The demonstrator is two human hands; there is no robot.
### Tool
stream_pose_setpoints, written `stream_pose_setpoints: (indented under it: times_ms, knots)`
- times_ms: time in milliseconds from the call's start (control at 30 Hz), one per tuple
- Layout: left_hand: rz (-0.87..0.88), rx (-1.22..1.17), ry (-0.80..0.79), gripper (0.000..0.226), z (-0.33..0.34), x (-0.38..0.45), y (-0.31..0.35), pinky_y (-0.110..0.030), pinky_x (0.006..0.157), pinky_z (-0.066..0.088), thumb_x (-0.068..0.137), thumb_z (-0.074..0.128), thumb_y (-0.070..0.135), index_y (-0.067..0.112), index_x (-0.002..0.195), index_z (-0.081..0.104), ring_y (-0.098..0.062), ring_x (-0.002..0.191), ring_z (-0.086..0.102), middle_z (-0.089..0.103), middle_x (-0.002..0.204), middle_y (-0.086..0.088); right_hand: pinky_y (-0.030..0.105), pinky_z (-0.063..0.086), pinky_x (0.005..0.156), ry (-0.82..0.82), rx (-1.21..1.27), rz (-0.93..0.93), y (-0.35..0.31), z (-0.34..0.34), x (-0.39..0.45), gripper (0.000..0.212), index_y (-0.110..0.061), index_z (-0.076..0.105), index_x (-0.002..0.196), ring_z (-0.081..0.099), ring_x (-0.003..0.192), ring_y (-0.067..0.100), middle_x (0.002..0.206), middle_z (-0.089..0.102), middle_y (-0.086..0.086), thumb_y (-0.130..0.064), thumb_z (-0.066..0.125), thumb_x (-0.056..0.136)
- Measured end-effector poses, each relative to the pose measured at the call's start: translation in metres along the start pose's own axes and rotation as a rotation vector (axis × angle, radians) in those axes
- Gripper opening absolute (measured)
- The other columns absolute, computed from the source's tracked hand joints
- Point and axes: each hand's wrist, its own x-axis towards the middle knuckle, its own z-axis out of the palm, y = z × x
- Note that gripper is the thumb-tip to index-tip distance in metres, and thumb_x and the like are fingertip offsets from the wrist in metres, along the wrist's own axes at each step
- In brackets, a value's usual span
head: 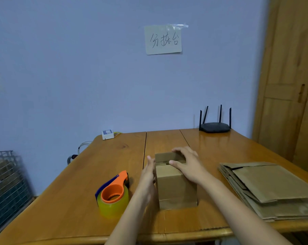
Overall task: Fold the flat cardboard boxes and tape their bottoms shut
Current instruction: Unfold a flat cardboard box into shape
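Observation:
A small brown cardboard box stands upright on the wooden table, its top flaps partly folded in. My left hand lies flat against the box's left side with straight fingers. My right hand rests on the box's top, fingers spread over the far flap and the thumb on the near one. A stack of flat cardboard boxes lies at the right. An orange tape dispenser with a roll of clear tape sits left of the box.
A black router and a small white device stand at the table's far edge by the wall. A wire basket is on the left, beside the table. A wooden wardrobe stands at the right.

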Motion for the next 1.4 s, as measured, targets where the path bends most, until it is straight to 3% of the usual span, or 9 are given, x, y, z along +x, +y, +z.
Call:
stream_pose_setpoints:
  times_ms: [133, 300, 533, 667, 867, 967, 1133, 1300, 1400]
  knots:
    - [0.079, 0.101, -0.066, 0.047, 0.0, -0.001, -0.002, -0.02, 0.075, 0.052, 0.087, 0.071, 0.044, 0.035, 0.13, 0.053, -0.01, 0.101, 0.067, 0.069, 0.114, 0.007, 0.028, 0.034, 0.101, 0.027, 0.02, -0.007, 0.005, 0.005, 0.001, 0.049, -0.035, 0.054, 0.135, 0.034, 0.122, 0.009, 0.126, 0.045, -0.012, -0.041, 0.07, 0.089]
    - [0.091, 0.026, -0.066, 0.044, 0.002, -0.002, -0.003, -0.024, 0.073, 0.054, 0.09, 0.07, 0.021, 0.033, 0.129, 0.054, -0.017, 0.1, 0.069, 0.07, 0.115, -0.001, 0.034, 0.038, 0.103, 0.043, -0.014, 0.007, 0.005, 0.008, 0.002, 0.045, -0.036, 0.057, 0.13, 0.036, 0.12, 0.011, 0.122, 0.046, -0.011, -0.042, 0.071, 0.088]
    - [0.058, 0.016, -0.078, 0.052, 0.001, -0.002, -0.003, -0.033, 0.082, 0.057, 0.088, 0.072, 0.023, 0.034, 0.134, 0.051, -0.024, 0.108, 0.066, 0.067, 0.12, -0.005, 0.038, 0.028, 0.108, 0.051, -0.266, -0.08, 0.006, -0.002, 0.003, 0.038, -0.038, 0.058, 0.131, 0.043, 0.124, 0.012, 0.129, 0.056, -0.014, -0.05, 0.056, 0.095]
    - [0.06, -0.006, -0.104, 0.051, -0.001, -0.005, 0.001, -0.037, 0.086, 0.057, 0.086, 0.075, 0.027, 0.041, 0.13, 0.055, -0.027, 0.108, 0.065, 0.061, 0.124, -0.008, 0.031, 0.033, 0.098, 0.016, -0.238, -0.154, 0.013, -0.005, -0.011, 0.026, -0.035, 0.067, 0.116, 0.048, 0.116, 0.009, 0.117, 0.062, -0.018, -0.048, 0.054, 0.097]
    - [0.07, 0.065, -0.076, 0.044, 0.0, -0.009, 0.002, -0.027, 0.08, 0.055, 0.088, 0.068, 0.041, 0.041, 0.13, 0.054, -0.02, 0.112, 0.059, 0.053, 0.127, -0.001, 0.03, 0.035, 0.104, 0.026, -0.163, -0.166, 0.021, 0.001, -0.026, 0.03, -0.026, 0.071, 0.12, 0.046, 0.123, 0.011, 0.126, 0.064, -0.009, -0.037, 0.05, 0.102]
    - [0.06, 0.095, -0.009, 0.038, 0.002, -0.006, 0.0, -0.03, 0.086, 0.054, 0.089, 0.063, 0.05, 0.038, 0.124, 0.059, -0.019, 0.112, 0.059, 0.058, 0.127, -0.002, 0.031, 0.033, 0.106, 0.018, -0.185, -0.126, 0.016, 0.0, -0.027, 0.032, -0.028, 0.07, 0.123, 0.043, 0.126, 0.01, 0.131, 0.061, -0.01, -0.039, 0.048, 0.103]
    - [-0.012, 0.094, 0.073, 0.027, 0.009, 0.003, 0.002, -0.032, 0.074, 0.052, 0.092, 0.067, 0.032, 0.031, 0.118, 0.062, -0.027, 0.107, 0.059, 0.06, 0.121, -0.009, 0.034, 0.031, 0.109, -0.003, -0.23, -0.074, 0.01, 0.0, -0.028, 0.034, -0.026, 0.07, 0.124, 0.041, 0.13, 0.014, 0.136, 0.057, -0.006, -0.039, 0.048, 0.103]
    - [-0.086, 0.029, 0.051, 0.026, 0.003, 0.008, 0.007, -0.031, 0.07, 0.052, 0.092, 0.068, 0.023, 0.018, 0.117, 0.065, -0.028, 0.103, 0.063, 0.066, 0.117, -0.015, 0.034, 0.034, 0.106, -0.006, 0.123, 0.164, 0.003, -0.002, -0.018, 0.019, -0.03, 0.075, 0.108, 0.043, 0.132, 0.017, 0.138, 0.053, -0.003, -0.037, 0.062, 0.096]
    - [-0.111, 0.046, 0.026, 0.025, -0.001, 0.01, 0.01, -0.033, 0.076, 0.053, 0.092, 0.067, 0.021, 0.014, 0.117, 0.065, -0.028, 0.104, 0.063, 0.068, 0.115, -0.014, 0.028, 0.042, 0.089, -0.025, 0.311, 0.348, -0.003, -0.004, -0.012, 0.037, -0.027, 0.059, 0.131, 0.049, 0.122, 0.019, 0.135, 0.05, -0.001, -0.031, 0.065, 0.095]
